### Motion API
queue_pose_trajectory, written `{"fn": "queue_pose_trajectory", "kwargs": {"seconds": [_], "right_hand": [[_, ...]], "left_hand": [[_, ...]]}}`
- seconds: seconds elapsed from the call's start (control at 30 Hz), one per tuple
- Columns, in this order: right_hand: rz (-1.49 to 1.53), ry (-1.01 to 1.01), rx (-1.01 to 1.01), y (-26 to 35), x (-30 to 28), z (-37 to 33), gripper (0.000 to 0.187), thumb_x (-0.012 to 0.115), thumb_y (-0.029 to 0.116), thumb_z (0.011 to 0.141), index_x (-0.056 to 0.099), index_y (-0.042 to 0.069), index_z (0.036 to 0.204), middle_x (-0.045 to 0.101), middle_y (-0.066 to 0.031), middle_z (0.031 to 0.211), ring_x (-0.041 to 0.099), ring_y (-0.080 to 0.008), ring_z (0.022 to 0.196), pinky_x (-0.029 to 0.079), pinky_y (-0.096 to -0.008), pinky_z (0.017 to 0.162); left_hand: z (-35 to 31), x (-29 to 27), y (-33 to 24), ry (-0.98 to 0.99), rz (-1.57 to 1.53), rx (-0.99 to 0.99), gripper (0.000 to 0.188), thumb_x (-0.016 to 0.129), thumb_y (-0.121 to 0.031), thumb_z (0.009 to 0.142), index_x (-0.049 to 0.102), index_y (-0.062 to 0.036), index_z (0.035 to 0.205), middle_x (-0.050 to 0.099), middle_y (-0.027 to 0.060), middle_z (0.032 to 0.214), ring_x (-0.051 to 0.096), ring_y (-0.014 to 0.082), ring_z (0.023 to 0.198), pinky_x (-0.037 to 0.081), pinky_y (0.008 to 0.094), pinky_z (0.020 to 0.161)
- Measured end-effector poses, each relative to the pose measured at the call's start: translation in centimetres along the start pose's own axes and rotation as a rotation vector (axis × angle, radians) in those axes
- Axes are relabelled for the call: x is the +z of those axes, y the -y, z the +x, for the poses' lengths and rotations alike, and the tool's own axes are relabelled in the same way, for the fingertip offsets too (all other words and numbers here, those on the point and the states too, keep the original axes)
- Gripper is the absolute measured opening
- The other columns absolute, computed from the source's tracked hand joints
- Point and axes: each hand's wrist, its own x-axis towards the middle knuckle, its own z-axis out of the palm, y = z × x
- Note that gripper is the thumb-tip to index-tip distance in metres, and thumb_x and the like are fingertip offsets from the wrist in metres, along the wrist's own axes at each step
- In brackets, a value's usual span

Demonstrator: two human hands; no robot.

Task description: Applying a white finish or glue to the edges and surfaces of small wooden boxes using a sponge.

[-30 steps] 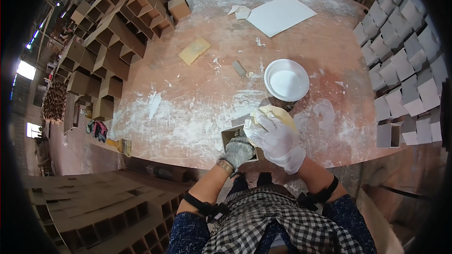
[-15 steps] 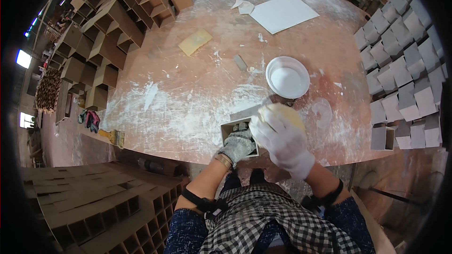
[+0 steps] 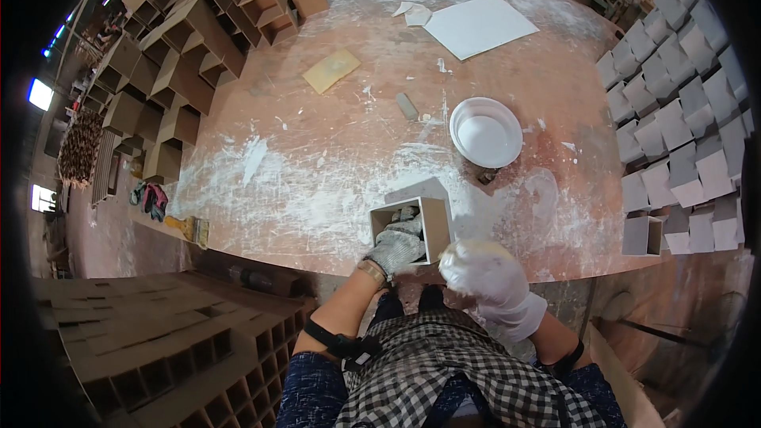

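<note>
My left hand (image 3: 399, 247), in a grey knit glove, reaches into a small open-ended box (image 3: 437, 230) at the table's near edge and holds it from inside. The box's outer right side is pale brown and faces my right hand (image 3: 490, 276). That hand wears a white glove and is just right of the box, apart from it. It is closed on a pale yellow sponge, mostly hidden under the fingers and slightly blurred. Beyond the hands stands a round white tub (image 3: 485, 131) with white stuff inside.
White-smeared table (image 3: 301, 214) carries a yellow sheet (image 3: 331, 71), a small grey block (image 3: 407, 106), a white board (image 3: 481, 27) and a brush (image 3: 194, 230). Brown boxes (image 3: 178, 71) are stacked left, grey-white boxes (image 3: 674, 123) right. More brown boxes (image 3: 158, 349) stand lower left.
My right hand, with the sponge, has moved down toward me from the box's upper right, uncovering the box's right side. My left hand and the box have hardly moved.
</note>
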Motion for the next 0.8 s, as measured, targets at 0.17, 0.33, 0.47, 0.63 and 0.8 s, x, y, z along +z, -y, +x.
{"fn": "queue_pose_trajectory", "kwargs": {"seconds": [0.17,0.33,0.47,0.63,0.8], "right_hand": [[-0.209,-0.281,0.049,-0.7,-0.6,2.7,0.028,0.069,0.006,0.068,0.066,0.008,0.097,0.066,-0.0091,0.104,0.063,-0.0257,0.096,0.05,-0.0362,0.08],[-0.369,-0.29,0.268,-0.8,3.0,3.2,0.029,0.067,0.007,0.073,0.064,0.004,0.102,0.061,-0.0133,0.104,0.06,-0.0292,0.094,0.048,-0.0367,0.077],[-0.584,-0.097,0.016,-0.6,3.2,1.5,0.036,0.062,0.017,0.081,0.057,0.0,0.113,0.058,-0.0134,0.105,0.057,-0.0305,0.095,0.047,-0.0414,0.08],[-0.566,-0.094,0.143,-3.8,5.1,3.4,0.04,0.057,0.018,0.083,0.054,0.0,0.118,0.058,-0.0148,0.114,0.055,-0.0331,0.106,0.045,-0.0417,0.088],[-0.102,0.028,0.427,-4.3,3.6,3.2,0.03,0.054,0.007,0.08,0.06,0.005,0.11,0.062,-0.0107,0.104,0.057,-0.0306,0.104,0.046,-0.0408,0.086]], "left_hand": [[0.8,0.6,1.6,-0.056,0.001,0.202,0.052,0.05,-0.028,0.086,0.046,0.0007,0.129,0.043,0.0257,0.133,0.039,0.0398,0.125,0.031,0.0433,0.107],[1.4,-0.7,-1.1,-0.063,0.091,0.196,0.044,0.052,-0.024,0.084,0.053,-0.0009,0.121,0.053,0.0223,0.119,0.051,0.0356,0.109,0.041,0.0409,0.094],[1.4,1.6,1.0,-0.376,0.218,0.373,0.033,0.056,-0.019,0.08,0.063,-0.0032,0.108,0.066,0.0145,0.094,0.065,0.03,0.08,0.053,0.0386,0.069],[2.4,3.2,2.8,-0.277,0.167,0.38,0.041,0.054,-0.023,0.083,0.057,-0.0018,0.118,0.058,0.02,0.113,0.056,0.0346,0.104,0.046,0.0418,0.089],[2.7,3.0,2.7,-0.12,0.163,0.345,0.049,0.052,-0.028,0.086,0.049,-0.0007,0.127,0.045,0.0235,0.131,0.04,0.0357,0.125,0.033,0.0404,0.105]]}}
